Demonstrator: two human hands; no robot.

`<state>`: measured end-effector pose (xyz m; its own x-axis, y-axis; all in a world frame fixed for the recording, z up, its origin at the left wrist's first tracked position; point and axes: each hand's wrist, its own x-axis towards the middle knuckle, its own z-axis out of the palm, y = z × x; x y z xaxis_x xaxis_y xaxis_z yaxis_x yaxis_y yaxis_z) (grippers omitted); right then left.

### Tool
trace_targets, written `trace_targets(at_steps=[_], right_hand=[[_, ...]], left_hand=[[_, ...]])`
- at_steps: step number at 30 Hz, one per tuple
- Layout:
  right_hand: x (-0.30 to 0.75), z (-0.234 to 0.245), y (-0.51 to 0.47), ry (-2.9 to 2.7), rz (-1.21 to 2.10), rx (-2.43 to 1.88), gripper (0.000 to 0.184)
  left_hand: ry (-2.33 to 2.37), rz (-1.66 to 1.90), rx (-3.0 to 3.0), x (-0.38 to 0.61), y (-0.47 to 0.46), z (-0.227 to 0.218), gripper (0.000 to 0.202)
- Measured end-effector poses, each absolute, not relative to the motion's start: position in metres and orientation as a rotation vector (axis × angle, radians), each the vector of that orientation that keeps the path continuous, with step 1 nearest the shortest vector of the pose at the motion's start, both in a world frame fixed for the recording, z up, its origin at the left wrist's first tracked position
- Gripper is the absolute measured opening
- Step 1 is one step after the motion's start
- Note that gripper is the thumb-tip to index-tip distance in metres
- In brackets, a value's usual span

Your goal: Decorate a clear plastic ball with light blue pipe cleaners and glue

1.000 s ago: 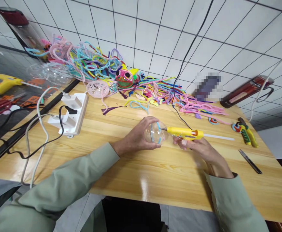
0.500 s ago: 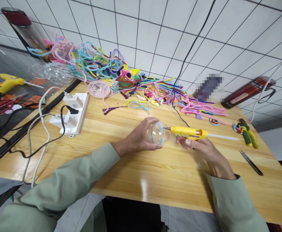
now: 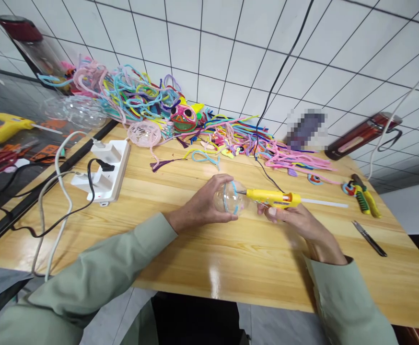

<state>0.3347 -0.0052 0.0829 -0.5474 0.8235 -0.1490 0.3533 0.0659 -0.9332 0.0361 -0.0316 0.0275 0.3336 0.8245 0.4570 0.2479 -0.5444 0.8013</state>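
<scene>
Ball (image 3: 230, 199), clear w/ blue strips (image 3: 234, 185) already on, sits in our L hand's (image 3: 203, 204) cupped fingers, over mid tabletop (image 3: 231, 258). Our R hand's (image 3: 296, 218) fingers grip yellow glue gun (image 3: 272, 197), nozzle (image 3: 242, 192) at ball; can't tell if touching. We'd est. gluing approx. midway, some prob. left.

Over the last half second, the yellow glue gun (image 3: 267, 196) has edged closer to the clear ball (image 3: 226, 201).

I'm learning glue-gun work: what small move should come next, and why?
Perhaps ease the held glue gun along the blue strip: the right hand has its nozzle beside it, while the left hand holds the clear ball.
</scene>
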Motion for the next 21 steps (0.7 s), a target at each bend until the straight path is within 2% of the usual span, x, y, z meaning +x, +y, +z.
trace_targets(at_steps=[8,21], right_hand=[[0.3303,0.0857,-0.0035,-1.852,1.490,-1.130,0.052],[0.3311,0.0860,-0.0064,-1.908,1.487,-1.124,0.044]], left_hand=[[0.922,1.194,1.982,0.0376,-0.0328,0.0285,0.093],[0.868,1.211,2.006,0.0390,-0.0324,0.0251,0.094]])
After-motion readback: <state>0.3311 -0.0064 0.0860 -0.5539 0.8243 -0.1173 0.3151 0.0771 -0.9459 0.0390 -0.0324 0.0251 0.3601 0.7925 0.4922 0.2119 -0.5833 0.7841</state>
